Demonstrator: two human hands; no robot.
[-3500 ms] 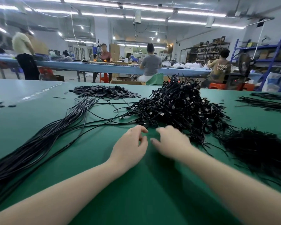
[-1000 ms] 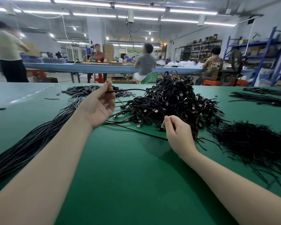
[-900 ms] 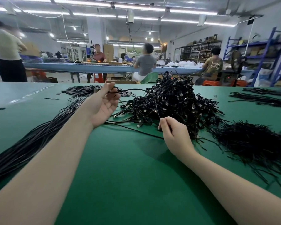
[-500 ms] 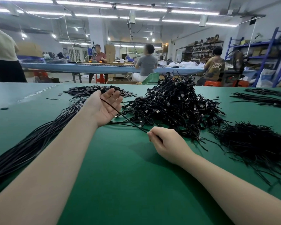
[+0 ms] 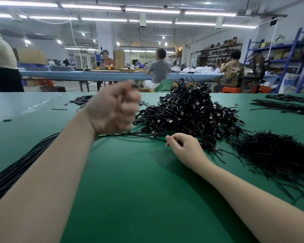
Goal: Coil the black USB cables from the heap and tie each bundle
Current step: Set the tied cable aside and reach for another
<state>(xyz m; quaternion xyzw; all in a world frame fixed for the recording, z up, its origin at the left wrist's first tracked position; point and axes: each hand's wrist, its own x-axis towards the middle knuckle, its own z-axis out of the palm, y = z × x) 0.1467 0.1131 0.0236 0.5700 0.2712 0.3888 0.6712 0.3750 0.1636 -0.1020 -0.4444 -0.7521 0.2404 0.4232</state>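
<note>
Fingertips of the right hand, centre frame, pinch one thin black cable running left across the green worktop. The blurred left hand is curled; whether it holds cable I cannot tell. Behind lies the heap. Light, limp and tangle-prone, the cable is probably best taken near its plug.

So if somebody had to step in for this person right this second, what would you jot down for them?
Left hand: raised over the table, fingers curled, blurred; whether it grips a cable is unclear.
Right hand: on the green table, pinching one black cable that runs left.
Heap of coiled bundles sits ahead, straight cables at left, pile of ties at right.
Done: many bundles. Left: coil this cable, tie it, then the rest.
</note>
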